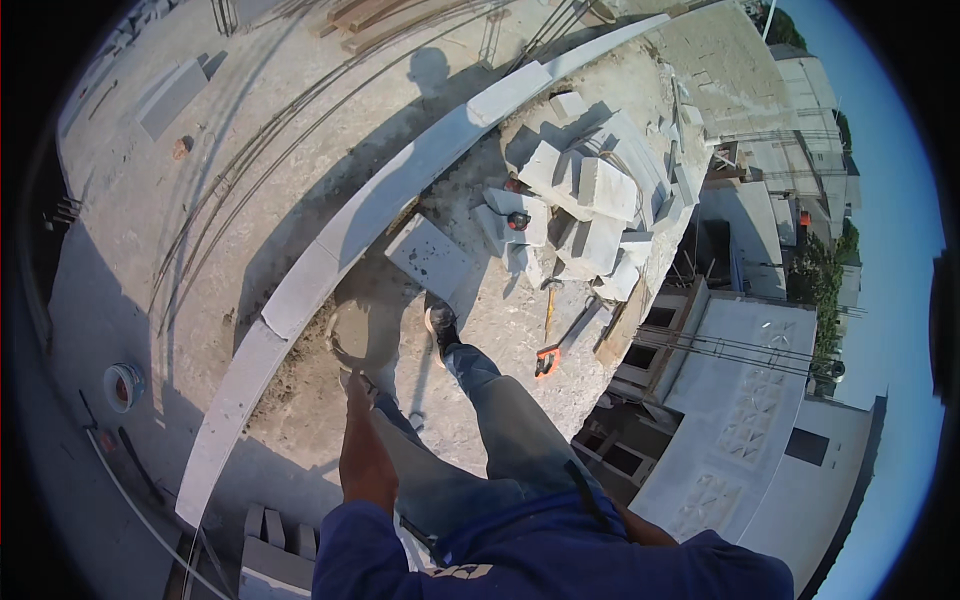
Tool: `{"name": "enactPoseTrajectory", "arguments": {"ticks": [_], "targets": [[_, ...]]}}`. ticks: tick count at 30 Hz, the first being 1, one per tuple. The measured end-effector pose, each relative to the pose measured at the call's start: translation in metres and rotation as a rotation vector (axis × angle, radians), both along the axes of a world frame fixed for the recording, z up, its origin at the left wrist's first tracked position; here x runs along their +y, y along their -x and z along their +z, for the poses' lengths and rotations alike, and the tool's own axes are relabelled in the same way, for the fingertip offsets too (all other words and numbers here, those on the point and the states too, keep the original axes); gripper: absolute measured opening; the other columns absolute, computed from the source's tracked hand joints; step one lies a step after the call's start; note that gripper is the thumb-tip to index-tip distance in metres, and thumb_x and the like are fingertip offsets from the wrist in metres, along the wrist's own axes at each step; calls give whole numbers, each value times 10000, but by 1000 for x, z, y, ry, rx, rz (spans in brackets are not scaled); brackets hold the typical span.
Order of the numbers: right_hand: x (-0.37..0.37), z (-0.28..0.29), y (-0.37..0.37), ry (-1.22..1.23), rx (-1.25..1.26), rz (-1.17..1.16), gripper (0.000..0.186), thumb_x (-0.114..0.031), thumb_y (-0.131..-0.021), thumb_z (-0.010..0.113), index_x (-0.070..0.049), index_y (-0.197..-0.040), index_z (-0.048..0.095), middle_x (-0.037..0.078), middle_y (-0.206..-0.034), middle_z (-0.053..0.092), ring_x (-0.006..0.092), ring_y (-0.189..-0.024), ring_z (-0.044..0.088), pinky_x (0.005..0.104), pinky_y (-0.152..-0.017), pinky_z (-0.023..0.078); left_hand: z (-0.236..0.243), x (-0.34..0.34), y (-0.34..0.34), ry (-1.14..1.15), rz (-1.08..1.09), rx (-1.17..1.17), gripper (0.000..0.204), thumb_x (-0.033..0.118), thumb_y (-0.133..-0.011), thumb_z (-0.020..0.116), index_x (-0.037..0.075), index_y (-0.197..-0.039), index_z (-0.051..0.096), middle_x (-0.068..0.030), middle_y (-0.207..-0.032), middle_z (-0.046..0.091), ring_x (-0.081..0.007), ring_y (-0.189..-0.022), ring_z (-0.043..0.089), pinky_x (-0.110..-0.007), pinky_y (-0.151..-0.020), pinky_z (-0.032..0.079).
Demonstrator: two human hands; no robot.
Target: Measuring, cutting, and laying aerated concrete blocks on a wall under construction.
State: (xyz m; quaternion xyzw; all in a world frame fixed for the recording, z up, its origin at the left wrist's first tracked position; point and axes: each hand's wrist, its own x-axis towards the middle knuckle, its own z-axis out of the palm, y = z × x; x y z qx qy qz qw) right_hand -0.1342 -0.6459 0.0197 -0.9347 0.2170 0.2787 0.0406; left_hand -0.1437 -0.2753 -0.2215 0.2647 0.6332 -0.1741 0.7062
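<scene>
My left arm reaches down beside my legs, and my left hand (358, 381) is closed at the near rim of a round bucket of wet grey mortar (368, 332). The fingers are small and partly hidden there. Only part of my right forearm (645, 527) shows at my side; my right hand is out of sight. Just beyond the bucket a pale block (429, 257) with mortar smears lies on the floor, close to my shoe (441, 318). Along the left of the bucket runs a low curving course of white blocks (303, 290).
Several white blocks (607, 190) are piled ahead, with a power tool (517, 221) on one. A handsaw with an orange handle (547, 362) lies right, near the drop at the slab edge. Long steel bars (240, 165) and a white bucket (124, 387) are beyond the block course.
</scene>
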Motion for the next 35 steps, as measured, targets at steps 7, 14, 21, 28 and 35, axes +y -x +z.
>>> {"name": "enactPoseTrajectory", "arguments": {"ticks": [7,14,21,28,35], "targets": [[94,-62,-68,-203,-68,49,354,-353,-951,537,-27,-915,672,202,-821,674,340,-758,679,469,-642,542,-128,61,12,414,-26,-305,1050,527,-831,723,129,-1604,135,-154,-1630,184,-309,-1505,206,-610,-1104,313],[58,-9,-78,-340,-171,84,350,-290,-998,447,-36,-983,689,236,-912,702,382,-867,702,496,-721,564,-93,5,-53,-1,375,-118,382,473,-923,654,138,-902,471,-28,-824,567,-236,-876,634,-534,-926,443],[-53,93,57,-382,-54,-421,337,-345,-959,543,-38,-896,666,187,-805,658,336,-740,659,468,-638,534,23,44,-53,-169,289,13,491,476,-909,670,180,-686,349,-11,-556,309,-199,-506,379,-429,-654,430],[-153,118,76,-473,133,-857,378,-401,-920,638,-39,-809,643,137,-699,615,289,-613,617,441,-556,504,129,95,0,-380,-110,-78,592,666,-916,499,213,-1291,562,-47,-1076,643,-219,-930,579,-502,-885,440],[-265,64,108,-415,384,-1241,459,-456,-880,734,-41,-722,621,88,-593,572,243,-487,574,413,-474,474,257,56,-10,-346,-341,217,793,724,-932,397,216,-1539,360,-28,-1581,366,-223,-1365,416,-562,-1026,364]]}}
